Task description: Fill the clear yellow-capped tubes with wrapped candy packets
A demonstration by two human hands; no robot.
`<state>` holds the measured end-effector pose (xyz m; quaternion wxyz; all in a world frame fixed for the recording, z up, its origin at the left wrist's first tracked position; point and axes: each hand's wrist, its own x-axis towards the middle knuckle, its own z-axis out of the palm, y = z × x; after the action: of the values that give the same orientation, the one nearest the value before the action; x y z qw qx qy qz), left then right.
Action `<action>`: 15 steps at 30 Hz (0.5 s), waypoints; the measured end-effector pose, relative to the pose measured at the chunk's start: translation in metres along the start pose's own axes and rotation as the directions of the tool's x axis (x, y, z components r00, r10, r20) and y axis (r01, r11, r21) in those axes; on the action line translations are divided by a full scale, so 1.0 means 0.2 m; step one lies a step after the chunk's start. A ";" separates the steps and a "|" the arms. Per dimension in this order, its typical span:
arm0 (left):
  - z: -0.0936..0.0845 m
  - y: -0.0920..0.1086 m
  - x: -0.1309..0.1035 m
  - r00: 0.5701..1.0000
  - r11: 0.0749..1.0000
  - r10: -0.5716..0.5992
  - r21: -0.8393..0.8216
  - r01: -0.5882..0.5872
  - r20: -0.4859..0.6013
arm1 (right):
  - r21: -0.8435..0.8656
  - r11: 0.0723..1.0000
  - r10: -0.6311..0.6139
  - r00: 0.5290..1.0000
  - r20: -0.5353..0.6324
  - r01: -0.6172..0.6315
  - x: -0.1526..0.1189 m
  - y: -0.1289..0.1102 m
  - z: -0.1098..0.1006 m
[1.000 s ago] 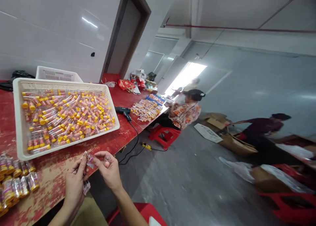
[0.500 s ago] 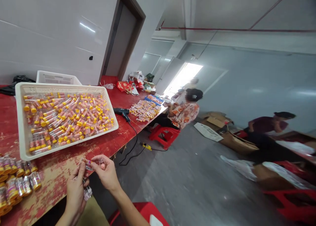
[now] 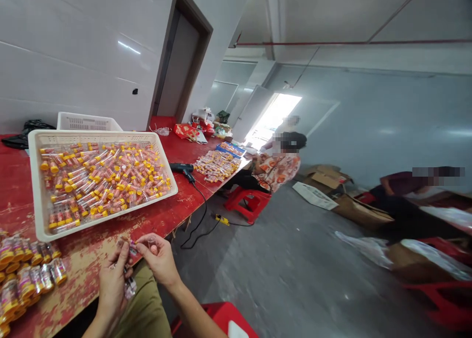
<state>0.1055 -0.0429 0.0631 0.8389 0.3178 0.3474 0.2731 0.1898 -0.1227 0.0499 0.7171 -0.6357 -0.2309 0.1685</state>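
Observation:
My left hand is closed on a bunch of small printed plastic sleeves, whose lower ends hang below the fingers. Close beside it, my right hand grips a small clear tube with pink pieces inside. Between the fingertips of both hands is one printed sleeve; whether the tube's end is inside it I cannot tell. Ahead on the table, a white plastic crate holds many yellow-capped tubes. Tubes in printed sleeves stand clustered on their yellow caps at the left.
The worn red table runs away to the right. Beyond the crate lies a black heat gun with its cord hanging down, then a pile of tubes. A person sits on a red stool; another person sits far right.
The view has shifted slightly, with the crate a little lower and farther right. Both hands keep nearly the same pose around the tube and sleeves.

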 end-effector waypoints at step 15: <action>-0.12 -0.03 0.03 0.994 0.998 0.050 -0.038 -0.054 -0.097 | -0.004 1.000 0.024 0.989 0.146 -0.023 0.00 0.11 0.07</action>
<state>0.0922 -0.0346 0.0436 0.8202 0.2960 0.3732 0.3168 0.1829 -0.1094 0.0298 0.6954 -0.6252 -0.2755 0.2227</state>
